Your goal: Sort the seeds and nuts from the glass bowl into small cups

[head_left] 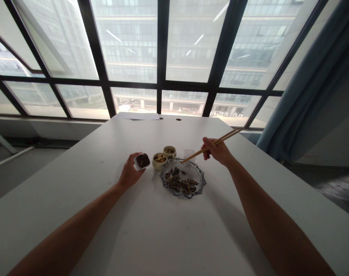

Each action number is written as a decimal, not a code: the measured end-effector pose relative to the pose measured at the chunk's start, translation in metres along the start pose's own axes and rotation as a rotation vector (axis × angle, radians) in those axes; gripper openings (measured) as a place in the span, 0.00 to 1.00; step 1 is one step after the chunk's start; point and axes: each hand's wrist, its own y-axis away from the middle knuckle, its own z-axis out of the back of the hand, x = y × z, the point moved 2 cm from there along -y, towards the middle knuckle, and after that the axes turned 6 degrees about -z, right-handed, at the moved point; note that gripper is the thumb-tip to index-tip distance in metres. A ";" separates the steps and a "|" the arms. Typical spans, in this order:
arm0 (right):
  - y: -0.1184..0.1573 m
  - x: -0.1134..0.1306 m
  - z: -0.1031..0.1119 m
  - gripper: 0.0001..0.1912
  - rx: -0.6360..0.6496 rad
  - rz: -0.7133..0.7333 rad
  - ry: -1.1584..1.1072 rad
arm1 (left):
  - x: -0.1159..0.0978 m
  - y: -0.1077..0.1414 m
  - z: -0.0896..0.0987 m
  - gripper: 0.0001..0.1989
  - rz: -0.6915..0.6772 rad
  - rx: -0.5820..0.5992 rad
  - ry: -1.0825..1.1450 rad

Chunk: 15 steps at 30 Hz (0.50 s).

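Note:
My left hand (130, 171) grips a small clear plastic container (136, 165), tilted toward me, with dark brown dried pieces inside. In my right hand (216, 151) is a pair of wooden chopsticks (201, 150), whose tips point down over the far rim of a glass bowl (203, 180). Dark, striped pieces that look like sunflower seeds (178, 182) lie in that bowl, mostly on its near side. Between my hands stand two small cream cups; the nearer cup (158, 165) holds pale nuts, and the farther cup (170, 155) has small pieces I cannot make out.
Behind the glass bowl sits a small translucent container (188, 153). White papers (136, 116) lie at the far edge of the white table (151, 230), near a round dark hole (178, 119). Windows rise beyond it, and a blue curtain (303, 92) hangs at the right.

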 end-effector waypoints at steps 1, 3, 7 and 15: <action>0.000 0.000 0.000 0.32 -0.011 0.008 -0.001 | -0.001 0.000 0.000 0.29 0.002 -0.002 -0.002; 0.000 0.002 0.003 0.32 -0.090 0.050 -0.011 | -0.003 0.000 0.001 0.29 0.010 -0.004 -0.018; 0.002 0.006 0.011 0.31 -0.391 0.155 0.016 | -0.007 0.000 0.002 0.29 0.020 0.000 -0.048; -0.006 -0.013 0.012 0.33 -0.270 0.078 0.282 | -0.007 0.000 0.002 0.29 0.018 0.002 -0.081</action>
